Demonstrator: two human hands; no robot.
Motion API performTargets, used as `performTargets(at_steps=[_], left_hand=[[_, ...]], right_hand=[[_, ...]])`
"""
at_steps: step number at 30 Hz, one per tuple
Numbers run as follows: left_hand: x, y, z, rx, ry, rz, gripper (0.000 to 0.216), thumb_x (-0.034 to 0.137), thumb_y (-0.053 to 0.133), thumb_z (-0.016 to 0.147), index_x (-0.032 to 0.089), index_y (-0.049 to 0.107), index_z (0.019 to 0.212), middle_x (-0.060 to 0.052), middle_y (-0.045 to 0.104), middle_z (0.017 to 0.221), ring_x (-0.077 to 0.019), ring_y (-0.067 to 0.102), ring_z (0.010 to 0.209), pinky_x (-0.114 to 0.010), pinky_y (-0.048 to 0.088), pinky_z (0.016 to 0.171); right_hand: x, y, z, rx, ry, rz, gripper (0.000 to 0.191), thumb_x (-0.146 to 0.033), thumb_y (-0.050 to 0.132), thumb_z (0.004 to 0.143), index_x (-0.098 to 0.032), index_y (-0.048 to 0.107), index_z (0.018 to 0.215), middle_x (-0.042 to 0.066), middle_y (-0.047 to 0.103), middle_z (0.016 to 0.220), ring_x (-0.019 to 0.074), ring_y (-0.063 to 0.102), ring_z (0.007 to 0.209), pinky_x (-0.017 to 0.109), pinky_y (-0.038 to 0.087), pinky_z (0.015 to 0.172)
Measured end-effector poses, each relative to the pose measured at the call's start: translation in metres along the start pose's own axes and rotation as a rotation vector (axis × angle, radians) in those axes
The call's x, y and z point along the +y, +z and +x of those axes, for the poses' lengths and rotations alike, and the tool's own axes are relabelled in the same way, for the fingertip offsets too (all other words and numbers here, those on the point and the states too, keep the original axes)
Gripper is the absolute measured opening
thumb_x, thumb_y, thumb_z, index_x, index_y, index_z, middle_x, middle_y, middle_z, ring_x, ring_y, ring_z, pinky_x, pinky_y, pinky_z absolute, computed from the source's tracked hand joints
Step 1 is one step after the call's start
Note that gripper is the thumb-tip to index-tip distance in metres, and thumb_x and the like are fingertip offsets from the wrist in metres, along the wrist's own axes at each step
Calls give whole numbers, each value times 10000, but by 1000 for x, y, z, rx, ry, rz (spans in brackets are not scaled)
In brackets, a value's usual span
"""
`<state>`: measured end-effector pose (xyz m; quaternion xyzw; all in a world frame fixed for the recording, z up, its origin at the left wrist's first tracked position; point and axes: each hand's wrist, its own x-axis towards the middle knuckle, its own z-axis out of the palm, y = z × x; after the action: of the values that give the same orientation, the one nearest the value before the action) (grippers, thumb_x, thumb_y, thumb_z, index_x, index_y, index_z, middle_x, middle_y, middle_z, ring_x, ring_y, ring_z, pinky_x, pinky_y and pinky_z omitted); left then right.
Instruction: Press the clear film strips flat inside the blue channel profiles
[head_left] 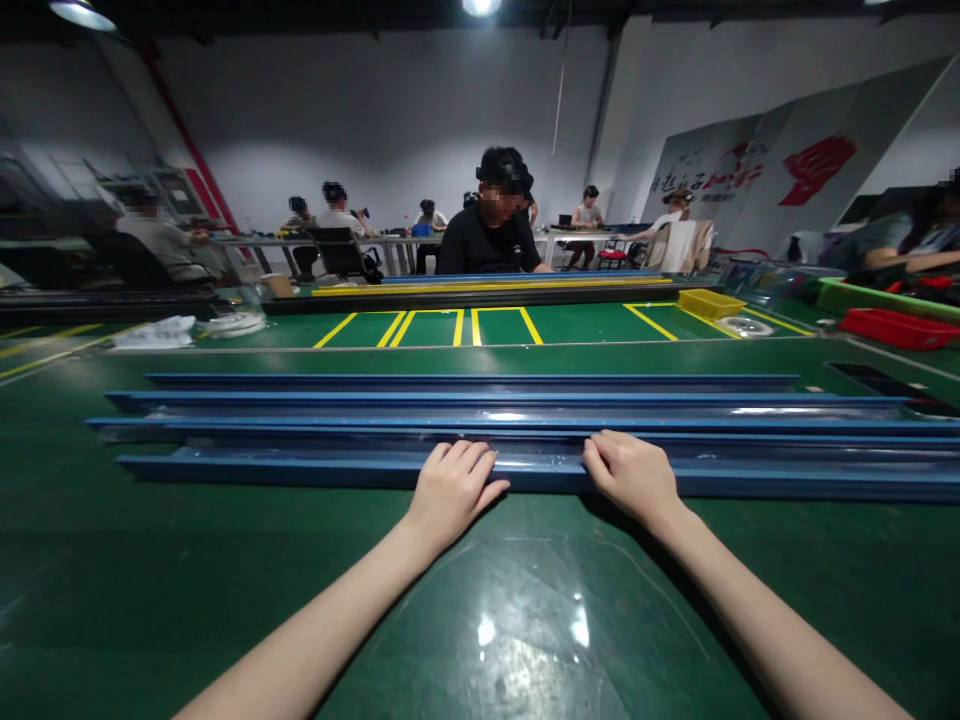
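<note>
Across the green surface, seen from the head camera, several long blue channel profiles lie side by side, with what looks like clear film glinting inside them. The nearest blue profile runs out of frame on the right. Over its near wall bends the left hand, thumb stretched toward the middle; the right hand sits a little apart from it, fingers curled into the channel. Each grip touches this profile, but whether either is pinching wall or film I cannot tell.

The likeliest trouble, I judge, is film wrinkling or tearing if the two hands pull unevenly. Because the profiles lie so close, a push forward could knock the nearest into its neighbour and scuff both. A slide rightward might strike the dark flat object near the farther profiles' right ends.
</note>
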<state>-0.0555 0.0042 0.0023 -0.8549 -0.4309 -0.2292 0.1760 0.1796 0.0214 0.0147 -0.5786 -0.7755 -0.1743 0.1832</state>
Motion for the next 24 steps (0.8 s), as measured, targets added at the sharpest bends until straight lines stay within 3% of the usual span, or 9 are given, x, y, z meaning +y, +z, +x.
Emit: performTargets(at_steps=[4, 13, 24], left_hand=[[0, 0, 0, 5, 2, 5, 263, 391, 431, 816, 161, 515, 913, -50, 603, 960, -178, 519, 868, -304, 330, 715], [-1, -2, 3, -32, 13, 41, 298, 414, 375, 835, 167, 516, 744, -19, 586, 671, -146, 515, 638, -285, 310, 613], [-3, -4, 5, -57, 8, 18, 308, 427, 380, 830, 169, 505, 717, -9, 587, 642, -144, 515, 603, -270, 294, 592]], right_hand=[[1, 0, 0, -18, -12, -1, 384, -316, 280, 834, -179, 525, 571, 14, 559, 605, 100, 495, 582, 236, 228, 523], [3, 0, -2, -37, -27, 13, 379, -315, 277, 838, -181, 528, 589, 9, 560, 620, 97, 494, 595, 226, 234, 522], [3, -1, -2, -65, -35, 21, 376, -325, 267, 846, -184, 513, 599, 5, 561, 633, 100, 506, 613, 232, 229, 521]])
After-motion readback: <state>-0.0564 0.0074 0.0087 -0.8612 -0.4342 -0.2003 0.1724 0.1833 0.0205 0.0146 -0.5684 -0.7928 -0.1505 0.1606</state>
